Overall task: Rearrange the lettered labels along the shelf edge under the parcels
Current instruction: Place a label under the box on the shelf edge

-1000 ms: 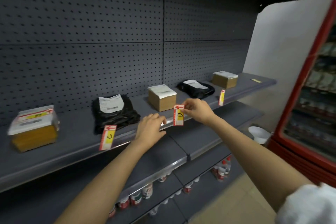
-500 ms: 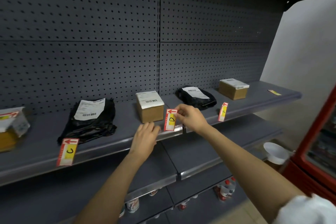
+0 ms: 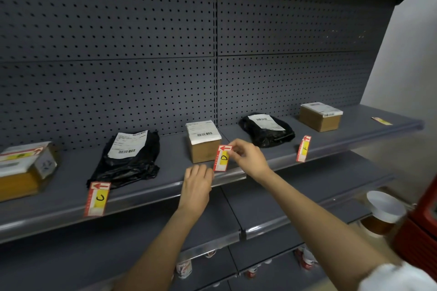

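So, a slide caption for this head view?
Right hand pinches red-and-white D label at grey shelf edge; left hand rests below.

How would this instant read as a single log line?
right hand: pinching D label at shelf edge | left hand: on edge beside it | C label, F label: hanging

The right hand (image 3: 248,157) pinches the top of the D label (image 3: 221,158) at the shelf edge (image 3: 151,192), and the left hand (image 3: 197,184) rests on that edge just below and left of it. Behind both hands sits a box (image 3: 203,140). Left of the left hand — the C label (image 3: 97,198), a bag (image 3: 128,156) behind it. Right of the right hand — the F label (image 3: 303,149), another bag (image 3: 268,129) behind.
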Demonstrator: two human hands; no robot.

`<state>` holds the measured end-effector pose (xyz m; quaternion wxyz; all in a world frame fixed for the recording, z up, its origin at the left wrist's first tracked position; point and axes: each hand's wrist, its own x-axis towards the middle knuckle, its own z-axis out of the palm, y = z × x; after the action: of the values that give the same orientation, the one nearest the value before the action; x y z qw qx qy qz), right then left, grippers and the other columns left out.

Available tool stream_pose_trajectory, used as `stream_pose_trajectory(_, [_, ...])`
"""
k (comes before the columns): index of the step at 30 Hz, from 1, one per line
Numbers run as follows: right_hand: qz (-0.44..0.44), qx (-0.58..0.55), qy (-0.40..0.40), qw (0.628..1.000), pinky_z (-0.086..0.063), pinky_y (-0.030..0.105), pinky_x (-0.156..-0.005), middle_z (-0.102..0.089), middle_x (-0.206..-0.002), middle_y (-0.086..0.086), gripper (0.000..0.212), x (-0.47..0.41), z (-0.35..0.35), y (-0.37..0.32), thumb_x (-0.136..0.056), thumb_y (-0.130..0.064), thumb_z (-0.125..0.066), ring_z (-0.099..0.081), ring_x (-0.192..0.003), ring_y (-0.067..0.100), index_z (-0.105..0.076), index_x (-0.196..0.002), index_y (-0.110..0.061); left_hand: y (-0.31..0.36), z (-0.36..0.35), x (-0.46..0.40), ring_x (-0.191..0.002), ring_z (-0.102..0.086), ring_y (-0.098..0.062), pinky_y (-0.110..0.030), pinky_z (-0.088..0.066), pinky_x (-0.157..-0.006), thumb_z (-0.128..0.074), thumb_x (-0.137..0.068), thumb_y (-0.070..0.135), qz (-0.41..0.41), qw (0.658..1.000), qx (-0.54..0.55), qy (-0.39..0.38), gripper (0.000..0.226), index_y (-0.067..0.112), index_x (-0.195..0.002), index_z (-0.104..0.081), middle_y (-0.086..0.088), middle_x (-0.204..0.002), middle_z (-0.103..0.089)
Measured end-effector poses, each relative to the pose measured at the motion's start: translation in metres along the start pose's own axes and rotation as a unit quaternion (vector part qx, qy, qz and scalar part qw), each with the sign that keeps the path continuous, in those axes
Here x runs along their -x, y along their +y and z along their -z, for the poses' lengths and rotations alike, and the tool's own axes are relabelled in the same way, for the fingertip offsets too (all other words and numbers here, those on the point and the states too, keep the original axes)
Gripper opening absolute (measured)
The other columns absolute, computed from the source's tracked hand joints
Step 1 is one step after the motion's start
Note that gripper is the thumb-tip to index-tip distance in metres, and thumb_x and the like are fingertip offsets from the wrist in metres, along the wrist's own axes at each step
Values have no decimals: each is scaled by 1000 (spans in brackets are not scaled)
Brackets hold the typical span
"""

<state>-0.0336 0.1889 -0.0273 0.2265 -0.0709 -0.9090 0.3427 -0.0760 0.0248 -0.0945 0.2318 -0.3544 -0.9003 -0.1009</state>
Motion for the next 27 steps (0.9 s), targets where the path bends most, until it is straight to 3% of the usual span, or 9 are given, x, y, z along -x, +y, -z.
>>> stream_pose_trajectory(5, [-8,47,-35,998,-51,33,-82,-74,-93,0,9,3,-9,7,-86,-25,-62,-66,-87,16,-66,-94,-22,-7,1,3,-85,-56,-23,-35,-45,-80,-80,-63,9,-10,998,69,9,30,16,-85,-61,-1,-85,-59])
stream_pose_trajectory(9, [-28,72,-56,995,-49,35,-89,-73,-100,1,14,7,-16,12,-84,-26,-65,-66,-95,18,-68,-96,-19,-9,8,5,-99,-52,-24,-32,-37,-90,-72,-74,13,-21,997,77,-7,32,14,-104,-61,-4,-99,-59])
stream_pose_trajectory(11, [-6,59,-34,998,-48,38,-92,-70,-104,-2,17,6,-16,7,-81,-28,-68,-65,-96,16,-68,-97,-23,-12,17,7,-104,-49,-24,-30,-33,-92,-65,-80,13,-34,995,93,-12,33,15,-112,-57,-5,-106,-58])
stream_pose_trajectory(15, [70,33,-11,997,-44,44,-96,-66,-113,-1,26,-6,-21,-22,-81,-26,-69,-61,-103,18,-65,-107,-24,-30,50,12,-97,-51,-24,-33,-37,-86,-59,-80,9,9,993,109,50,27,16,-104,-50,-4,-100,-58])
stream_pose_trajectory(20, [152,-4,-57,987,-47,36,-92,-67,-110,-1,23,-26,-69,-86,-82,-24,-66,-61,-102,17,-64,-105,-26,-96,102,32,-93,-53,-27,-38,-39,-83,-59,-80,15,69,990,50,116,25,15,-103,-51,-7,-97,-60])
stream_pose_trajectory(27, [235,-37,-142,961,-46,33,-90,-68,-111,-5,18,-25,-160,-185,-83,-25,-66,-62,-98,12,-66,-101,-26,-205,166,110,-87,-56,-28,-39,-42,-76,-59,-82,20,178,974,-86,110,14,15,-94,-54,-8,-90,-61])
